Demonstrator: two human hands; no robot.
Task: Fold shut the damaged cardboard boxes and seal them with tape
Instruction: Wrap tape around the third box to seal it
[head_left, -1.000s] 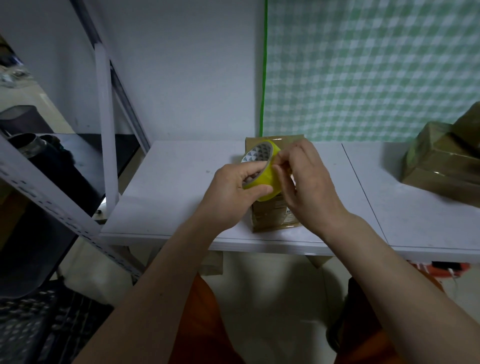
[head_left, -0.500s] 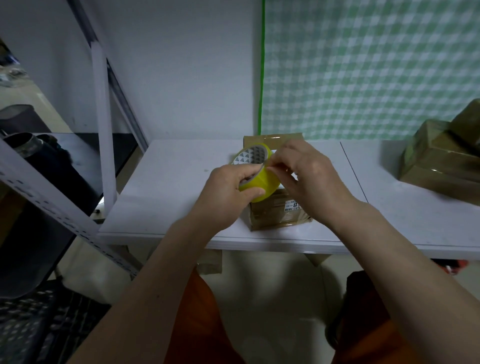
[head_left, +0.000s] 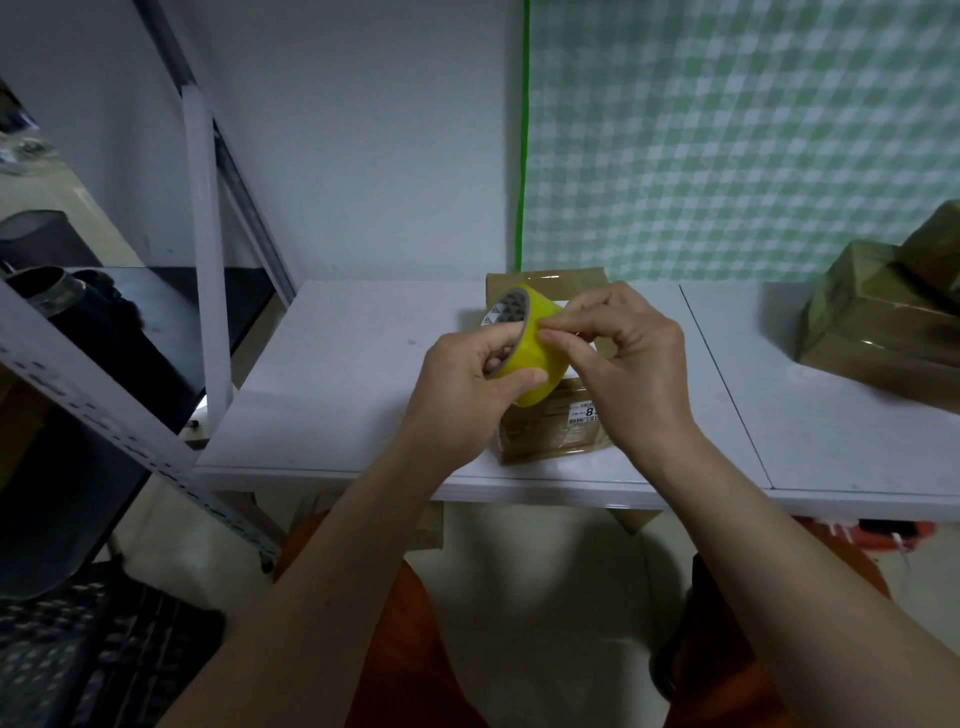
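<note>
Tape roll: the yellow tape roll (head_left: 530, 345) is held up over the cardboard box (head_left: 550, 426), which lies flat on the white desk (head_left: 332, 374) near its front edge.
Left hand: the left hand (head_left: 467, 374) grips the roll, fingers hooked into the core, thumb across the outer face.
Right hand: the right hand (head_left: 628, 358) pinches at the roll's outer surface with thumb and forefinger, probably picking for the loose end; no strip is visibly lifted.
Handling, roll: light and rigid, glossy and likely slick outside; best held through the core so it can turn.
Handling, box: looks light, its film wrap shiny and creased; press the flaps flat before taping.
Other boxes: wrapped boxes (head_left: 883, 332) are stacked at the desk's far right.
Change: since the earlier frames the roll has tilted so its core faces left, and the right hand's pinch has moved onto the outer face.
</note>
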